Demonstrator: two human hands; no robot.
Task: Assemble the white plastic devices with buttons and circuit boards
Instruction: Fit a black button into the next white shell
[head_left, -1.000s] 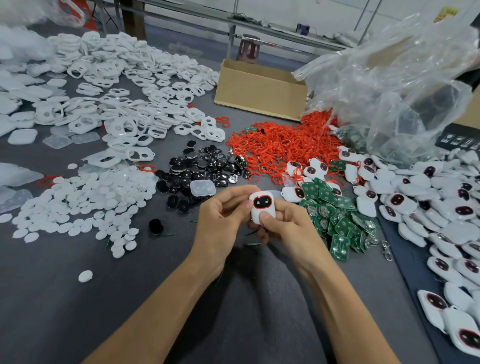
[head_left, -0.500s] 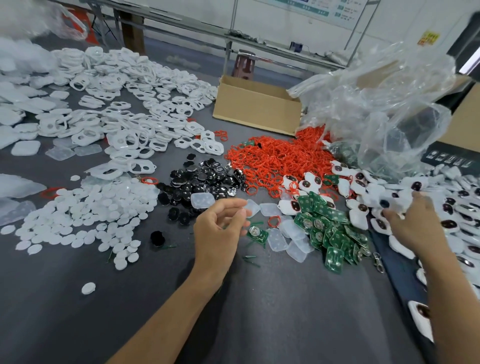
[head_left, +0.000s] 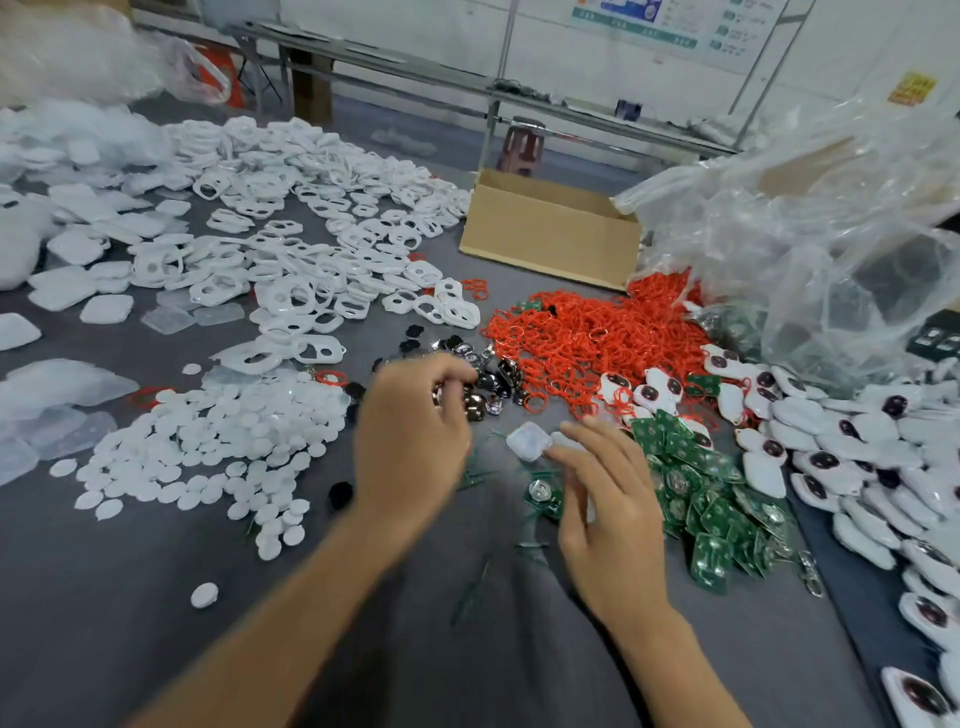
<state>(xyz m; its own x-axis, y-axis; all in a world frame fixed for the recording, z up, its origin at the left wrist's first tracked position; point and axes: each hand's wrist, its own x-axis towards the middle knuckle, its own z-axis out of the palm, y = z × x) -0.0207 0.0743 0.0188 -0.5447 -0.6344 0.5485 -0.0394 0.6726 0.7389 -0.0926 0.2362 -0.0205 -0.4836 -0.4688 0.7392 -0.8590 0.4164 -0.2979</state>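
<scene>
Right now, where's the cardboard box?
Head view: the cardboard box sits at the table's far edge, centre-right, behind the red rings, with the clear plastic bag to its right and the white frames to its left.

Left hand (head_left: 410, 447) motion-blurred.

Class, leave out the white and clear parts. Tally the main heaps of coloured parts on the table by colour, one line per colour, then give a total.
Red, red rings: 1 heap
Green, green circuit boards: 1 heap
Black, black buttons: 1 heap
Total: 3 heaps
</scene>
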